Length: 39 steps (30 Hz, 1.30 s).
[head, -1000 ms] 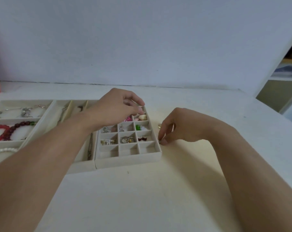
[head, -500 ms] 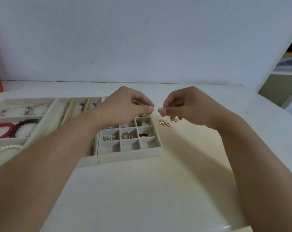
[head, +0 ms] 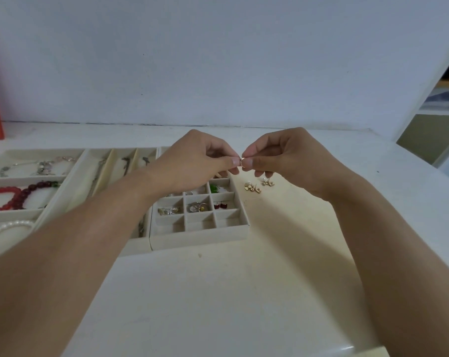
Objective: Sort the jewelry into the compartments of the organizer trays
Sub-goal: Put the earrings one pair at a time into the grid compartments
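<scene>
1. Gold glints between the two hands: a small ring (head: 243, 162) is pinched at the fingertips of both the left hand (head: 195, 164) and the right hand (head: 288, 161), held up in the air above the far right corner of the grid tray (head: 200, 239).
2. Both hands have thumb and forefinger closed on the ring, the other fingers curled loosely under.
3. By my reckoning the step is a pass or inspection of one piece before it is dropped into a cell.
4. Next it needs one hand to let go and the other to lower the ring into a free cell; the near row looks empty.
5. Loose gold earrings (head: 253, 188) lie on the table (head: 218, 292) just right of the tray, unsorted.
6. Hidden: the left hand and forearm cover the tray's far cells, and the long tray (head: 138, 247) is partly covered too.
7. Far left, the bracelet tray (head: 12, 215) is cut off by the frame edge.
8. Whether it is a ring or a hoop earring is too small to tell.
</scene>
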{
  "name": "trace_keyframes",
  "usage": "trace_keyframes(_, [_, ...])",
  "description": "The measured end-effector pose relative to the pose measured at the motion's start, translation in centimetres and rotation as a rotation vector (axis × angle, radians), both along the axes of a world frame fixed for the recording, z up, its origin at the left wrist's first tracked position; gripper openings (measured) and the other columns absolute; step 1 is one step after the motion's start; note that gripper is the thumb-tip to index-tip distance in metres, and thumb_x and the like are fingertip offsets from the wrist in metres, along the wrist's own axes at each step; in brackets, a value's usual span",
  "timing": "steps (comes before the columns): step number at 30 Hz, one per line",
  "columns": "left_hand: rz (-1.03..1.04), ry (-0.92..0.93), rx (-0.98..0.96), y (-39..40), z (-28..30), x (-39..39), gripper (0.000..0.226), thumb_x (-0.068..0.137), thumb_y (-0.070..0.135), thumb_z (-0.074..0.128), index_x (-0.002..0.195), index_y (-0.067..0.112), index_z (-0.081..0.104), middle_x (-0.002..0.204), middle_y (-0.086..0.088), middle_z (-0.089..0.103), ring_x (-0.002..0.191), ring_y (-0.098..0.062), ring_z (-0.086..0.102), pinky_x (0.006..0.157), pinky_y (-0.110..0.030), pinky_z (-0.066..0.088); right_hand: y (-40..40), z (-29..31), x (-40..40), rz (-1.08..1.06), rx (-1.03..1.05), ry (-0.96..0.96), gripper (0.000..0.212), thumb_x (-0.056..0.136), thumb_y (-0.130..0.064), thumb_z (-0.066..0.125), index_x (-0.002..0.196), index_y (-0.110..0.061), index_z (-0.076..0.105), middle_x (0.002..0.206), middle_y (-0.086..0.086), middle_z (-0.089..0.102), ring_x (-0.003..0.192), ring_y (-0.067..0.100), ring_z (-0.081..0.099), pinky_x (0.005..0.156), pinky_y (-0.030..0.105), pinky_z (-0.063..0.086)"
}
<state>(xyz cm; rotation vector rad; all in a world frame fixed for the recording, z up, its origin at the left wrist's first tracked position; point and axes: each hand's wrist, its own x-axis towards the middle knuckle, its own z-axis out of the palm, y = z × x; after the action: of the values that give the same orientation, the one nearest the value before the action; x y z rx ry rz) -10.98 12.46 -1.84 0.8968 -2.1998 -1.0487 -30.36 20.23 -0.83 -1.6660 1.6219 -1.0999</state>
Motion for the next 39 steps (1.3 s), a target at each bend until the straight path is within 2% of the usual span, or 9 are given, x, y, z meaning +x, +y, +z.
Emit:
trace_keyframes(6, [-0.034, 0.031, 0.038, 0.13, 0.03, -0.06, 0.013, 0.095, 0.021, 0.068, 0.095, 0.015, 0.079, 0.085, 0.006, 0.078, 0.068, 0.0, 0.067, 0.065, -0.009, 0.047, -0.13, -0.34, 0.05, -0.024, 0.012, -0.011, 0.01, 0.081, -0.02, 0.083, 0.088, -0.015, 0.078, 0.077, 0.002, 0.076, 0.071, 0.015, 0.066, 0.071, 0.036, 0.048])
trace_keyframes(12, [-0.009, 0.005, 0.037, -0.03, -0.1, -0.1, 0.011, 0.095, 0.021, 0.068, 0.093, 0.015, 0.077, 0.085, 0.003, 0.078, 0.079, -0.01, 0.073, 0.071, -0.015, 0.053, -0.06, -0.24, 0.06, 0.014, 0.014, -0.054, 0.01, 0.082, -0.017, 0.082, 0.093, -0.017, 0.08, 0.085, 0.005, 0.077, 0.072, 0.011, 0.066, 0.067, 0.023, 0.051])
trace_keyframes(21, [0.012, -0.018, -0.02, -0.16, -0.52, -0.41, 0.012, 0.095, 0.031, 0.066, 0.102, 0.03, 0.077, 0.073, 0.024, 0.068, 0.061, 0.006, 0.057, 0.064, -0.015, 0.042, -0.09, -0.26, -0.06, -0.05, -0.006, 0.006, 0.021, 0.079, -0.021, 0.085, 0.091, -0.014, 0.07, 0.078, 0.004, 0.076, 0.069, 0.016, 0.065, 0.071, 0.036, 0.051])
trace_keyframes(25, [-0.004, -0.044, -0.016, 0.18, -0.52, -0.44, 0.013, 0.095, 0.032, 0.067, 0.101, 0.035, 0.078, 0.087, 0.021, 0.074, 0.083, 0.002, 0.066, 0.078, -0.015, 0.046, -0.05, -0.26, 0.12, -0.046, -0.028, 0.05, 0.021, 0.081, -0.02, 0.084, 0.085, -0.015, 0.064, 0.07, -0.003, 0.072, 0.066, 0.014, 0.065, 0.067, 0.039, 0.05])
trace_keyframes(29, [0.001, -0.044, -0.025, 0.09, -0.41, -0.36, 0.014, 0.096, 0.028, 0.066, 0.098, 0.03, 0.079, 0.06, 0.025, 0.064, 0.051, 0.005, 0.054, 0.053, -0.008, 0.037, -0.01, -0.15, 0.28, -0.059, -0.037, 0.04, 0.024, 0.08, -0.023, 0.084, 0.086, -0.015, 0.062, 0.071, -0.002, 0.073, 0.065, 0.013, 0.064, 0.066, 0.04, 0.048])
trace_keyframes(32, [0.011, -0.05, -0.038, 0.04, -0.34, -0.28, 0.008, 0.091, 0.032, 0.072, 0.092, 0.03, 0.08, 0.079, 0.016, 0.074, 0.078, -0.01, 0.07, 0.077, -0.03, 0.055, -0.09, -0.21, 0.44, -0.081, -0.048, 0.028, 0.024, 0.079, -0.023, 0.085, 0.084, -0.015, 0.063, 0.07, -0.003, 0.073, 0.062, 0.011, 0.062, 0.064, 0.041, 0.046])
trace_keyframes(34, [0.009, -0.064, -0.045, 0.28, -0.35, -0.31, 0.006, 0.088, 0.032, 0.074, 0.088, 0.03, 0.08, 0.086, 0.007, 0.076, 0.091, -0.025, 0.07, 0.087, -0.041, 0.054, -0.11, -0.28, 0.56, -0.097, -0.041, 0.04, 0.024, 0.079, -0.025, 0.086, 0.083, -0.016, 0.064, 0.07, -0.003, 0.073, 0.06, 0.009, 0.061, 0.062, 0.04, 0.046])
trace_keyframes(37, [0.049, -0.029, -0.046, 0.58, -0.2, -0.38, 0.004, 0.087, 0.029, 0.076, 0.086, 0.026, 0.079, 0.085, 0.003, 0.076, 0.087, -0.023, 0.07, 0.077, -0.038, 0.055, -0.13, -0.3, 0.51, -0.116, -0.031, 0.054, 0.024, 0.08, -0.031, 0.084, 0.084, -0.016, 0.066, 0.073, -0.003, 0.075, 0.06, 0.009, 0.061, 0.06, 0.036, 0.046])
trace_keyframes(39, [0.079, 0.013, -0.029, 0.56, -0.15, -0.36, 0.006, 0.088, 0.026, 0.075, 0.087, 0.022, 0.078, 0.083, 0.006, 0.077, 0.071, -0.006, 0.069, 0.065, -0.024, 0.051, -0.32, -0.4, -0.05, -0.149, -0.032, 0.087, 0.021, 0.083, -0.033, 0.081, 0.085, -0.016, 0.069, 0.075, -0.003, 0.076, 0.061, 0.008, 0.062, 0.057, 0.027, 0.046])
